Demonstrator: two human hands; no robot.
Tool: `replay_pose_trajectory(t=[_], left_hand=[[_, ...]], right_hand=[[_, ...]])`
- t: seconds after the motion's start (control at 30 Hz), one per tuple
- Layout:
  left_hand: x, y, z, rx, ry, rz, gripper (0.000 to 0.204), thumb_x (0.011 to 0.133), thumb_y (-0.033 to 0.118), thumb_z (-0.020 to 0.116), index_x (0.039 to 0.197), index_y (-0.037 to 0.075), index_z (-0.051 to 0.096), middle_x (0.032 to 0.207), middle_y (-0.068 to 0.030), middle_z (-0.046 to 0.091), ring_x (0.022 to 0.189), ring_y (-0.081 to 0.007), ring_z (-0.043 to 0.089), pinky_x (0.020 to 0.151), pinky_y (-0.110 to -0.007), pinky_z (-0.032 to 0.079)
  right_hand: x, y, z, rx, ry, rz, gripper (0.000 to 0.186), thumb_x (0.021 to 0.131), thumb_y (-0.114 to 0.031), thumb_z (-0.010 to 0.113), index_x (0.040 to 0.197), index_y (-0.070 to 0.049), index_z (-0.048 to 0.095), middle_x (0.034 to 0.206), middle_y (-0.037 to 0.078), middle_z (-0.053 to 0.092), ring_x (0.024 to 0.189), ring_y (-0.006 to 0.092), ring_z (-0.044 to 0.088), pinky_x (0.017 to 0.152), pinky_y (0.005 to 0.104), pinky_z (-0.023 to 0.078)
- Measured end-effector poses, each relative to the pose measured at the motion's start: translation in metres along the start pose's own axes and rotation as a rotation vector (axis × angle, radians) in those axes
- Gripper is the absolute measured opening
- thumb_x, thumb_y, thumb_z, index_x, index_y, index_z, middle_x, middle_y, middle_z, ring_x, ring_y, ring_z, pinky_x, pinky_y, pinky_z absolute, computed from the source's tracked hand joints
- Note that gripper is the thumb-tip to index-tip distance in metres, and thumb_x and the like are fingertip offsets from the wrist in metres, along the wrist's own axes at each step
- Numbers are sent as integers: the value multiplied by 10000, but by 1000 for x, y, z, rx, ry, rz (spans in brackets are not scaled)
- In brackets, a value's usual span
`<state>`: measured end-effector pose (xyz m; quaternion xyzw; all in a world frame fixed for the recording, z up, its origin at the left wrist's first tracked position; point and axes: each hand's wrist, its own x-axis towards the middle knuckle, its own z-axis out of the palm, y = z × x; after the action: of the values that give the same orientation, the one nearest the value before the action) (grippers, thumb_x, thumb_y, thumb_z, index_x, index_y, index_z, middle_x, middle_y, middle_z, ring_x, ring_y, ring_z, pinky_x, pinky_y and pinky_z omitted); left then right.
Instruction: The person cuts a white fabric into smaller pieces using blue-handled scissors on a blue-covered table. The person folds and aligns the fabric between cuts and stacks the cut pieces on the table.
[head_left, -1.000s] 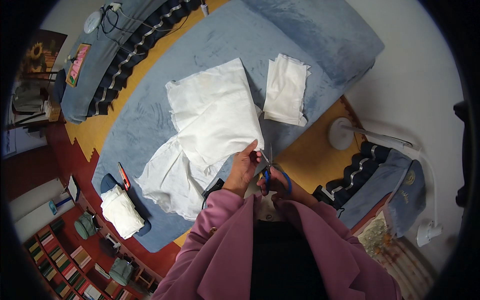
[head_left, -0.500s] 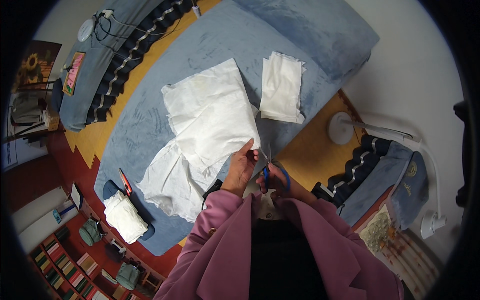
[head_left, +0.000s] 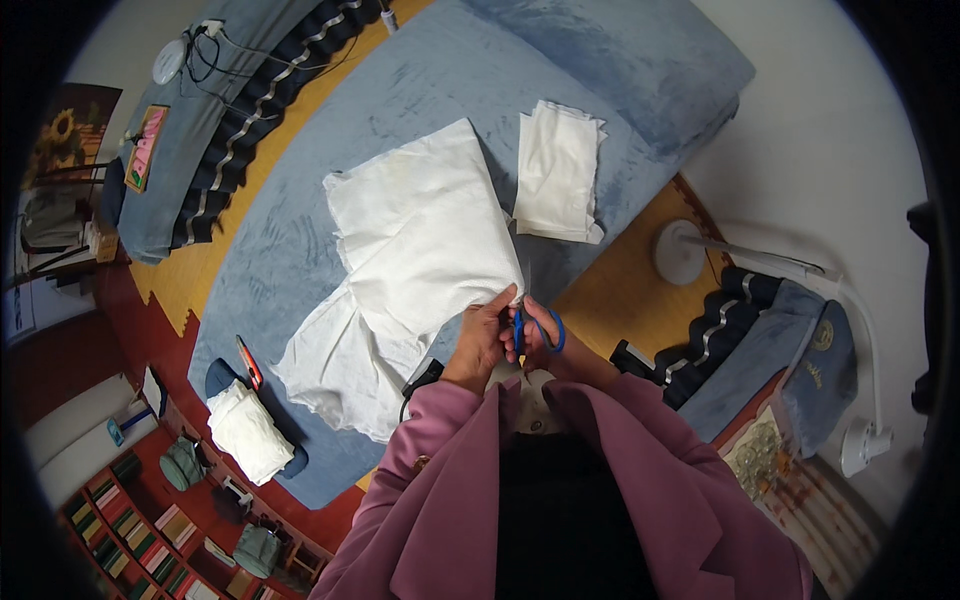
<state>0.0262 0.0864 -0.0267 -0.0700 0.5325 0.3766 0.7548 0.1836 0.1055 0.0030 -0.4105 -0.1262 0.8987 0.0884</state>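
A large white cloth [head_left: 420,220] lies in loose layers over the blue-covered table. Its near right corner is pinched by my left hand [head_left: 482,338], the thumb on top. Close beside, my right hand [head_left: 540,340] grips scissors [head_left: 556,330] by their blue handles. The scissor blades are at the edge of that corner, partly hidden by cloth and fingers; I cannot tell how far they are parted. To the right of the large cloth rests a smaller stack of folded white cloth [head_left: 558,172] with ragged edges.
At the left edge sits a folded white cloth [head_left: 250,432] on a dark blue pad, with a red and black cutter-like tool [head_left: 250,364] by it. A white floor lamp [head_left: 680,252] stands right of the table. The blue cover [head_left: 330,470] reaches near my left sleeve.
My right hand has brought the scissors up and left to the cloth's corner, against my left hand. Earlier the blades were spread just right of the corner.
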Motion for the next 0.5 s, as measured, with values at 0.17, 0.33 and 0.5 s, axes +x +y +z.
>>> replay_pose_trajectory(t=[0.17,0.33,0.5], left_hand=[[-11,-3,5,-12,24,86,396,916,348,700,698,36,590,514,-71,527,352,-200,500,288,-352,389],[-9,-12,-2,-73,74,186,307,903,215,725,691,27,605,562,-57,552,438,-161,514,412,-309,437],[-14,-16,-15,-89,37,219,229,866,102,747,690,8,634,614,-36,568,559,-143,521,583,-282,449]], right_hand=[[0,-2,1,-58,-34,-54,655,960,-682,400,1051,-56,570,818,44,570,757,146,578,623,242,406],[-9,0,13,-16,146,-20,603,927,-686,485,942,-93,590,786,6,543,670,106,521,621,227,393],[-12,-6,18,-91,211,-33,522,921,-652,534,905,-134,594,756,-31,521,596,76,456,567,205,359]])
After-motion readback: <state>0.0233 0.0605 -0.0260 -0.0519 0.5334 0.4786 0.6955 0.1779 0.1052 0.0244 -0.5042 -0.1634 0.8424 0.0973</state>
